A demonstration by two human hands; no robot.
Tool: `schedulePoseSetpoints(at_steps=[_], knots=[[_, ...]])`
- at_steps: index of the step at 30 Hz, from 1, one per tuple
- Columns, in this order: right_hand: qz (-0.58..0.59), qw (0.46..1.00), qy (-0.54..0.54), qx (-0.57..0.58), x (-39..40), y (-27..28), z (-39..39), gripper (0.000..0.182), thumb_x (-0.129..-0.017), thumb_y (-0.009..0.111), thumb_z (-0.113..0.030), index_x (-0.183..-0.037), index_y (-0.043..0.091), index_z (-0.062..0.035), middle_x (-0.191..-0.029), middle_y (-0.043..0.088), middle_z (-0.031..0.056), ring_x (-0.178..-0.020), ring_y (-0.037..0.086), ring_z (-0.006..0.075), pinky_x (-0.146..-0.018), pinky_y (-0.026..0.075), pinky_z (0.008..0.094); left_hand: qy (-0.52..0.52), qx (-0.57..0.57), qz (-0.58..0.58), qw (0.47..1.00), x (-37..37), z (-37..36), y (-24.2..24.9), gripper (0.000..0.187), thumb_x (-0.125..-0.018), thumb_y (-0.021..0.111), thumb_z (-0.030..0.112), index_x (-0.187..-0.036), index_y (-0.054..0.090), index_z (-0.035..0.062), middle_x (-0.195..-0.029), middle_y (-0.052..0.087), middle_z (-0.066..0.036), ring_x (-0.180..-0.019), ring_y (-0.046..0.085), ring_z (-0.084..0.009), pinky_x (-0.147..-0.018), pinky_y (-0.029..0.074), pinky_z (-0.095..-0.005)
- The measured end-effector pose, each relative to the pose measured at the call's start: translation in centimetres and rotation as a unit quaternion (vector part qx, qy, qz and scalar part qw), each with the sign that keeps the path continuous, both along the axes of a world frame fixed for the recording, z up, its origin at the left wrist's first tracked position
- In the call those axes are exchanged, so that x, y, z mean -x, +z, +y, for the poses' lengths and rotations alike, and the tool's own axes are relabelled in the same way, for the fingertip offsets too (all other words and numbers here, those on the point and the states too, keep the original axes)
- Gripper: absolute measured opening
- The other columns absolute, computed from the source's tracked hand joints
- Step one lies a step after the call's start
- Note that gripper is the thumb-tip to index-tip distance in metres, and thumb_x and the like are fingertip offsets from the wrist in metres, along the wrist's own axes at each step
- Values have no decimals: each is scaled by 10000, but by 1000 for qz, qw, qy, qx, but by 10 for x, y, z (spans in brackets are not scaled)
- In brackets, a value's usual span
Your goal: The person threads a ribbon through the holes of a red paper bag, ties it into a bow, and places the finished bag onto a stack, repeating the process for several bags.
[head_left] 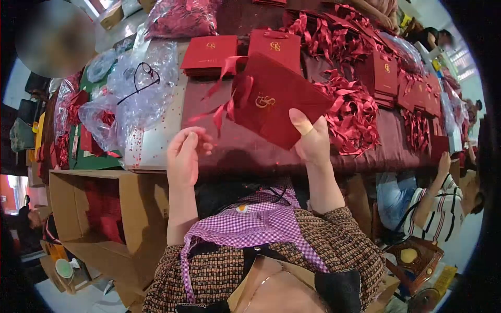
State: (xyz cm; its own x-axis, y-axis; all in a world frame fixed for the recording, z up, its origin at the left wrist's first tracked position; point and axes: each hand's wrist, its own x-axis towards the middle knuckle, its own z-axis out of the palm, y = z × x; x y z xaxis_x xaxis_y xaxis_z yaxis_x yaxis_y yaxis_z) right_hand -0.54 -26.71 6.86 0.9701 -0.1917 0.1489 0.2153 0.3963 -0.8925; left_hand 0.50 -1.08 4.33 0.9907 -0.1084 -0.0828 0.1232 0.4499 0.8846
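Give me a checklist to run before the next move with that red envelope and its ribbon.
1. Right hand grips the red envelope, thumb on its face: ok.
2. Left hand holds the ribbon: not ok, its fingers are curled beside the ribbon's trailing ends.
3. Gold emblem faces the camera: ok.
4. Ribbon bow tied properly: cannot tell.
5. Stack of finished envelopes within view on the table: ok.
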Motion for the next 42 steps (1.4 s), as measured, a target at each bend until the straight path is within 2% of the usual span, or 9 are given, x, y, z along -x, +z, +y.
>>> schedulePoseSetpoints(at_steps=[7, 11, 14, 18, 26, 33, 37, 41, 42], knots=[[112, 987, 37, -114, -1, -21, 7, 329, -881, 609, -84, -1201, 559, -22, -1148, 606, 52, -1034, 586, 189, -909, 479, 356, 68, -93, -25, 993, 5, -6, -11, 160, -929, 514, 62, -1048, 598, -3, -946, 648, -69, -773, 600, -125, -689, 479, -245], [124, 984, 58, -112, 2, -23, 15, 383, -871, 613, -84, -1238, 524, -19, -1193, 583, 66, -1073, 572, 206, -943, 465, 369, 59, -321, -151, 933, 7, -10, -1, 712, -758, 736, 159, -1349, 388, -32, -1374, 406, -145, -1165, 487, -237, -921, 436, -317], [118, 986, 68, -97, 6, -21, 22, 368, -873, 612, -81, -1227, 532, -17, -1167, 593, 64, -1055, 578, 210, -933, 466, 372, -25, -305, -210, 929, 1, -15, -4, 818, -747, 737, 171, -1412, 298, -12, -1419, 363, -177, -1351, 308, -299, -1106, 247, -384], [125, 986, 90, -70, 11, -26, 23, 377, -866, 620, -86, -1225, 530, -13, -1166, 596, 66, -1050, 580, 207, -920, 472, 371, -14, -231, -104, 967, 2, -21, -1, 595, -825, 659, 87, -1355, 409, -20, -1169, 570, -78, -1012, 551, -125, -882, 441, -268], [170, 973, 141, -64, 17, -34, 10, 444, -810, 678, -126, -1210, 535, 6, -1144, 607, 73, -1022, 592, 199, -902, 477, 347, 61, -120, 6, 991, -13, 8, -16, 164, -898, 543, 58, -1031, 631, 23, -744, 578, 8, -589, 505, -42, -521, 404, -180], [214, 975, 31, 56, 4, -1, -21, 431, -813, 667, -89, -1215, 538, -4, -1119, 626, 72, -998, 594, 194, -904, 472, 358, 156, -269, -5, 950, -12, 30, -26, 198, -883, 516, 26, -1050, 623, 24, -944, 591, -30, -759, 583, -100, -632, 460, -224], [-20, 986, -56, 156, -36, 53, -46, 359, -872, 611, -60, -1213, 529, 13, -1138, 616, 101, -999, 598, 208, -879, 479, 337, 156, -333, -115, 923, -13, 27, -59, 128, -853, 551, 5, -964, 614, -4, -934, 590, -60, -781, 592, -147, -663, 470, -257], [-175, 905, -194, 336, -102, 72, -49, 302, -888, 614, -85, -1163, 565, 29, -1102, 641, 108, -1018, 605, 191, -882, 474, 308, 198, -469, -249, 824, -12, 14, -72, 105, -831, 566, -11, -921, 619, -9, -942, 581, -125, -817, 595, -255, -711, 485, -324], [-240, 785, -269, 503, -123, 68, -52, 291, -867, 630, -68, -1146, 589, 5, -1091, 645, 142, -1035, 612, 236, -899, 470, 310, 202, -476, -255, 817, -11, 12, -70, 98, -831, 564, -13, -912, 618, -11, -941, 582, -124, -826, 594, -263, -715, 485, -329]])
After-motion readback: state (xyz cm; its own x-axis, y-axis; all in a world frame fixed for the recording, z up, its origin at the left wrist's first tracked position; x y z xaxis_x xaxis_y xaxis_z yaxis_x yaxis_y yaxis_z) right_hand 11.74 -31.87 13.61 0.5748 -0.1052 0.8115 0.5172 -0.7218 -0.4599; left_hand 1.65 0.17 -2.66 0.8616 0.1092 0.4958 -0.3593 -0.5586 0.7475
